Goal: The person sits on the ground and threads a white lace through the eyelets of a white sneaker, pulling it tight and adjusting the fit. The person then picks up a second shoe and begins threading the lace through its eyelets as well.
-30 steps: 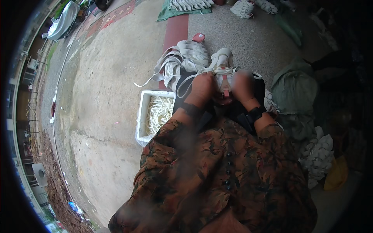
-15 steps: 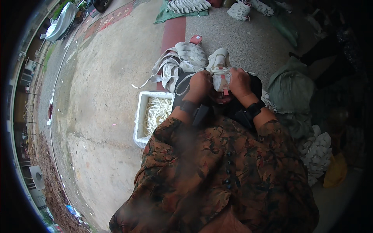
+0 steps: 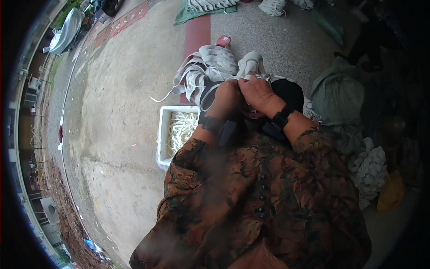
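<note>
White lace-up shoe [image 3: 251, 60] on lap. Left hand [image 3: 226, 96]: fingers curled tight on flat white lace [image 3: 202, 99]. Right hand [image 3: 258, 92]: fingers bent beside left's, over shoe; grip hidden, cannot tell. Rectangular white foam box [image 3: 164, 130] nearby.

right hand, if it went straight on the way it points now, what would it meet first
The right hand would probably meet the left hand first: their fingers look close together or touching at the white shoe, though depth is hard to judge here.
</note>
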A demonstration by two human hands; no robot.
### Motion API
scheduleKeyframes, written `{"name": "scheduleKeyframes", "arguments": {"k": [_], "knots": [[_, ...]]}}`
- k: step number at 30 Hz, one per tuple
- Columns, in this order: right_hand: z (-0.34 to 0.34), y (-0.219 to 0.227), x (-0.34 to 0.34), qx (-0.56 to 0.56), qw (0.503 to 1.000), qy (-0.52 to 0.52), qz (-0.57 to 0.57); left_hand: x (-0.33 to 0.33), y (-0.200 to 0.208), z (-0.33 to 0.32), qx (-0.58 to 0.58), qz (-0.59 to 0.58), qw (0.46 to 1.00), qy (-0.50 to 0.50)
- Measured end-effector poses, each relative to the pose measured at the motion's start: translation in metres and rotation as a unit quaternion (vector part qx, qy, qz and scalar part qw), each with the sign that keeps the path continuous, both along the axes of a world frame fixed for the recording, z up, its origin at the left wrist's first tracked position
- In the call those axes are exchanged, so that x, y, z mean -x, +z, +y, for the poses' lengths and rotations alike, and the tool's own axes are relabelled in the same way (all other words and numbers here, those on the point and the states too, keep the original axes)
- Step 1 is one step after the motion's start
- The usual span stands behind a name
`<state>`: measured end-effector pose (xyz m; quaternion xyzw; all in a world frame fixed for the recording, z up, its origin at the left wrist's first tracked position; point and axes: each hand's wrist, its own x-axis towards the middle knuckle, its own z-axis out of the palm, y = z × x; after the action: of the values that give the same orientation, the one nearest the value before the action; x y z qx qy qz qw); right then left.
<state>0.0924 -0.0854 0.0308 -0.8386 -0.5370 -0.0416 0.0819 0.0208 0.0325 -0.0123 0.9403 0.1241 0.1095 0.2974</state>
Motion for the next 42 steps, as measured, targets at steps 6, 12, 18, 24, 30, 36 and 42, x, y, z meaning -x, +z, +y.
{"name": "scheduleKeyframes", "arguments": {"k": [6, 12, 18, 24, 30, 36, 42], "knots": [[-0.025, 0.032, -0.022, 0.022, 0.957, 0.169, 0.234, 0.011, -0.002, 0.001, 0.053, -0.048, 0.996, 0.047], [-0.135, 0.078, -0.051, -0.064, 0.812, 0.101, 0.571, 0.008, 0.031, -0.023, 0.114, -0.123, 0.984, 0.062], [-0.101, 0.062, -0.056, -0.250, 0.848, 0.062, 0.463, -0.009, 0.081, -0.054, 0.251, -0.175, 0.942, -0.138], [-0.073, 0.038, -0.042, -0.198, 0.957, -0.061, 0.203, -0.017, 0.055, -0.040, 0.043, -0.093, 0.995, -0.009], [-0.061, -0.008, -0.028, -0.162, 0.958, -0.136, 0.194, -0.034, 0.050, -0.064, -0.139, 0.103, 0.985, 0.003], [-0.061, -0.024, -0.033, -0.249, 0.930, -0.158, 0.218, -0.043, 0.046, -0.063, -0.212, 0.112, 0.970, -0.034], [-0.064, -0.019, -0.036, -0.244, 0.914, -0.162, 0.280, 0.013, 0.086, -0.019, -0.136, 0.068, 0.941, -0.301]]}}
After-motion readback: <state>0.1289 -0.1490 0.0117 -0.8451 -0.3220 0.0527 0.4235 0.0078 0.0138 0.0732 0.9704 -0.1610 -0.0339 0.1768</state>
